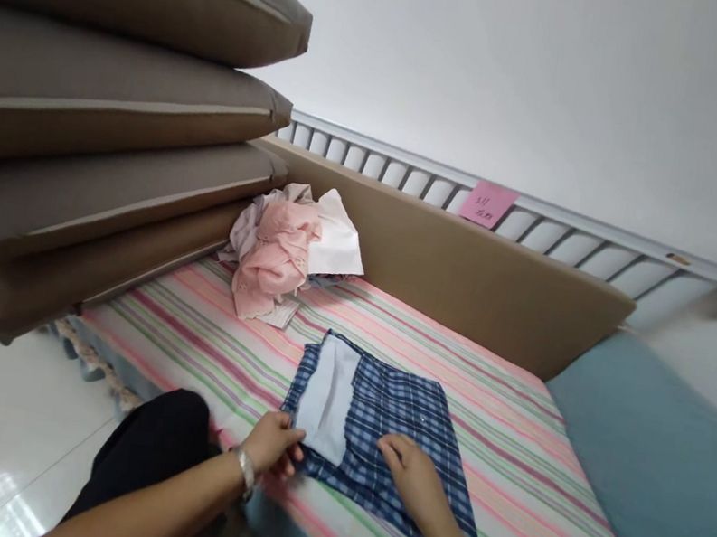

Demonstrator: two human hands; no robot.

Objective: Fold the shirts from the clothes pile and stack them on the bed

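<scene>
A folded navy-and-blue plaid cloth (pixel 401 404), which looks like a garment, lies flat in front of me. A plain light-blue panel (pixel 327 399) is laid over its left part. My left hand (pixel 272 444) is at the near-left corner, with thumb and curled fingers closed on the cloth's edge by the panel. Its fingertips are partly hidden. My right hand (pixel 412 476) is over the middle of the plaid, fingers loosely bent and nothing visible in them. Whether it touches the cloth is unclear.
The cloth lies on a striped bedsheet (pixel 230 375). Thick brown cushions (pixel 111 145) are stacked at left. A rumpled heap of pink and white clothes (pixel 278 255) sits behind. A tan board (pixel 468 269), a slatted rail with a pink note (pixel 487 204), and a blue-green panel (pixel 660 475) border the bed.
</scene>
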